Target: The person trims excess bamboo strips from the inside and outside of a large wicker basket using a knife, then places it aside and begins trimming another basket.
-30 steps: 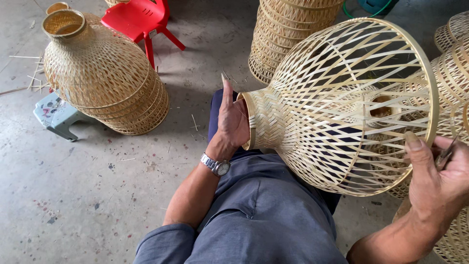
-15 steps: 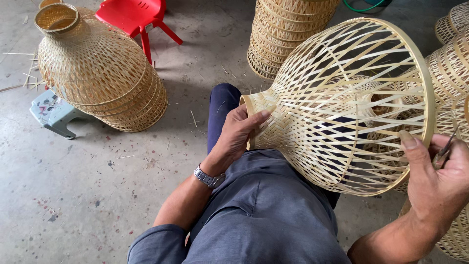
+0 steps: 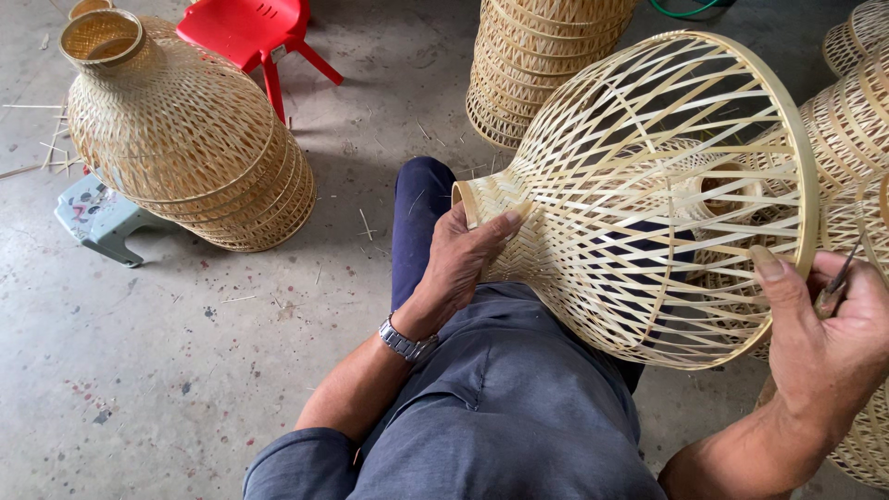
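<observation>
A woven bamboo lampshade (image 3: 639, 185) with an open lattice lies on its side across my lap, narrow neck to the left, wide rim to the right. My left hand (image 3: 458, 264), with a metal watch on the wrist, grips the neck with the thumb along the weave. My right hand (image 3: 824, 333) holds the wide rim, thumb pressed on the hoop, and a thin dark metal tool (image 3: 838, 278) sits between its fingers.
A stack of finished bamboo shades (image 3: 185, 139) stands at the left on the concrete floor, beside a small grey stool (image 3: 97, 218) and a red plastic chair (image 3: 255, 32). Another stack (image 3: 537, 56) stands behind, with more shades (image 3: 861, 111) at the right.
My left hand has slid from the neck's end round onto its near side. The shade has tipped slightly, and the view has shifted a little.
</observation>
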